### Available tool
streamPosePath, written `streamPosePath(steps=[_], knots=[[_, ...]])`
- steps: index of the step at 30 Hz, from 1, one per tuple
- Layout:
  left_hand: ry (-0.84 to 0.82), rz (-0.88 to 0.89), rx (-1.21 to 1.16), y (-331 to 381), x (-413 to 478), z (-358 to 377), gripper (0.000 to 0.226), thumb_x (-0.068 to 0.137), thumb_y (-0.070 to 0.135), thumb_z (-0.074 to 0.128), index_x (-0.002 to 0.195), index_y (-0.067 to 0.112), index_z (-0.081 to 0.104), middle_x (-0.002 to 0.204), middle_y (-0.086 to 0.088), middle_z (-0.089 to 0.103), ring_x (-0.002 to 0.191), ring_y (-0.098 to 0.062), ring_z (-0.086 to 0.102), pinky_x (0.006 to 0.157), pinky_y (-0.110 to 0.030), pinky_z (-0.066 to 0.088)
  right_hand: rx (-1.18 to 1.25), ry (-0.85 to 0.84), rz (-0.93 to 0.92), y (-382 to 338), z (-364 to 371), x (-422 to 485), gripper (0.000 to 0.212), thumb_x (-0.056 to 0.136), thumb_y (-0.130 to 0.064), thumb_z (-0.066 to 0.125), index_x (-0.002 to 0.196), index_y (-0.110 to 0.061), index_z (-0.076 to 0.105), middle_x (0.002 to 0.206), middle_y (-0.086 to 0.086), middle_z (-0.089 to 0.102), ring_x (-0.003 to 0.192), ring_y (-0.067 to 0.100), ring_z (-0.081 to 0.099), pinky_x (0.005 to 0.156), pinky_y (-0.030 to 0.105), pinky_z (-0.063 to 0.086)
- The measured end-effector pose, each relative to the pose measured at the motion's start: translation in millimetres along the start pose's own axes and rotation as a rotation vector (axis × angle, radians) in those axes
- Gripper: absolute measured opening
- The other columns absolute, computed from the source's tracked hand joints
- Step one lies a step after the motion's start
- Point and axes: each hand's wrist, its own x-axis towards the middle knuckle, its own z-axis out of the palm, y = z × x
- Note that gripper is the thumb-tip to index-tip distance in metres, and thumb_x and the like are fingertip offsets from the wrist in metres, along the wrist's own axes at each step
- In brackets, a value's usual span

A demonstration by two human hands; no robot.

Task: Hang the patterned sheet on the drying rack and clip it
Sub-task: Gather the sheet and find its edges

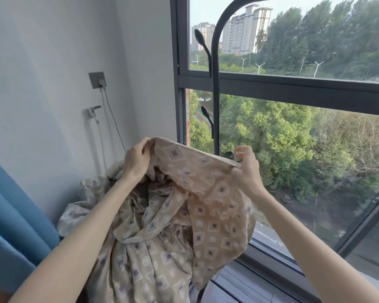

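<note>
**Patterned sheet held up by its hem, in front of the drying rack**

Nearest the camera, two bare forearms are stretched forward. The left forearm (74, 237) is laid across the lower folds of the cloth, and the right forearm (315, 248) is raised clear of it over the window sill.

The patterned sheet (184, 215), beige with diamond and circle motifs, is held up between both hands. Its hem (197, 154) is stretched fairly taut from one hand to the other and slopes gently down towards the right.

- **Left hand:** the left hand (138, 158) is closed over the upper left end of the hem, with the fingers curled round the bunched edge.
- **Right hand:** the right hand (247, 169) is clamped on the other end. The hem is pinched between thumb and fingertips, while the upper fingers are lifted and loosely bent above the cloth.

Below the held edge the rest of the sheet is left hanging in deep folds. It is heaped to the lower left, and what it rests on is hidden by the cloth.

The drying rack (216, 95), a black upright pole curving over at the top, is seen behind the hem against the window (293, 88). Two black pegs (202, 43) are carried on its left side. The sheet is not yet laid on the rack.

On the white wall to the left a wall socket (97, 80) with a plugged-in cable and a tap (92, 111) are mounted. A blue curtain (11, 215) is seen at the left edge of the view.
</note>
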Motion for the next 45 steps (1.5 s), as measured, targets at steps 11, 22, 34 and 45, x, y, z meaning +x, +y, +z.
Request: streamPosePath(steps=[11,22,34,45], knots=[[-0.019,0.415,-0.063,84.0,16.7,-9.0,0.017,0.095,0.021,0.051,0.094,0.008,0.061,0.078,-0.004,0.064,0.069,-0.02,0.059,0.063,-0.034,0.05,-0.012,0.085,-0.36,-64.2,14.0,-8.8,0.006,0.09,-0.008,0.049,0.086,-0.007,0.053,0.067,0.004,0.06,0.056,0.02,0.051,0.048,0.029,0.034],[0.009,0.12,0.145,16.3,-85.7,37.2,0.036,0.083,0.051,0.058,0.096,0.018,0.052,0.089,0.008,0.056,0.075,-0.01,0.054,0.056,-0.029,0.045,0.066,0.129,-0.399,-82.2,1.7,-3.6,0.032,0.079,0.008,0.039,0.102,-0.012,0.048,0.082,0.006,0.064,0.064,0.026,0.058,0.051,0.037,0.044],[-0.029,-0.131,0.251,-12.8,-76.4,36.4,0.047,0.08,0.041,0.049,0.115,0.01,0.048,0.114,-0.01,0.052,0.104,-0.028,0.05,0.067,-0.04,0.048,0.13,0.293,-0.299,-67.8,-3.8,-8.6,0.029,0.082,0.008,0.032,0.105,-0.009,0.039,0.063,-0.001,0.052,0.053,0.021,0.042,0.048,0.03,0.028],[0.315,-0.081,0.012,30.4,-23.8,-32.0,0.024,0.098,0.018,0.036,0.089,0.004,0.054,0.077,-0.01,0.06,0.07,-0.025,0.053,0.06,-0.035,0.036,-0.123,0.166,-0.124,-39.9,17.0,0.7,0.032,0.082,0.004,0.045,0.105,-0.017,0.043,0.113,0.009,0.047,0.087,0.026,0.049,0.059,0.031,0.036]])
